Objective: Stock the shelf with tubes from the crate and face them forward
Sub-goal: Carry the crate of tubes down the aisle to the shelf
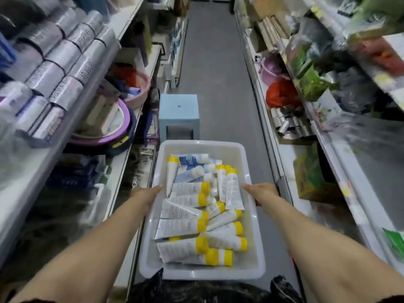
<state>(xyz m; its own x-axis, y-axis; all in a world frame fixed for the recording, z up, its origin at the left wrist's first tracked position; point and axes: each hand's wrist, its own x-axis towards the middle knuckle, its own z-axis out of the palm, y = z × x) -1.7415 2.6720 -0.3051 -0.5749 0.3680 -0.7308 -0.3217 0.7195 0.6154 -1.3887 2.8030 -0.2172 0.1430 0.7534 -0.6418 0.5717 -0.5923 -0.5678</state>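
From the head view I saw both bare forearms reaching forward down a narrow shop aisle. The left hand (148,194) gripped the left rim of the white crate (196,275), thumb laid along the top edge and the fingers out of sight below it. The right hand (261,192) held the opposite rim the same way, its fingers curled down over the outer wall. The tubes (185,226) were all in the crate, lying loose and crisscrossed in a pile. Most were white with yellow caps, and a few blue-and-white ones with white caps lay at the far end. I could not tell whether the crate rested on anything (a dark crumpled shape (196,289) showed just under its near edge). Beyond the crate a pale blue stool (178,114) stood on the grey floor (214,73). The left shelf (65,136) carried rows of wrapped rolls (65,53), with a purple basin (122,127) and a pink basin (142,92) lower down. The right shelf (349,162) held blurred packets and a red bag (279,92).
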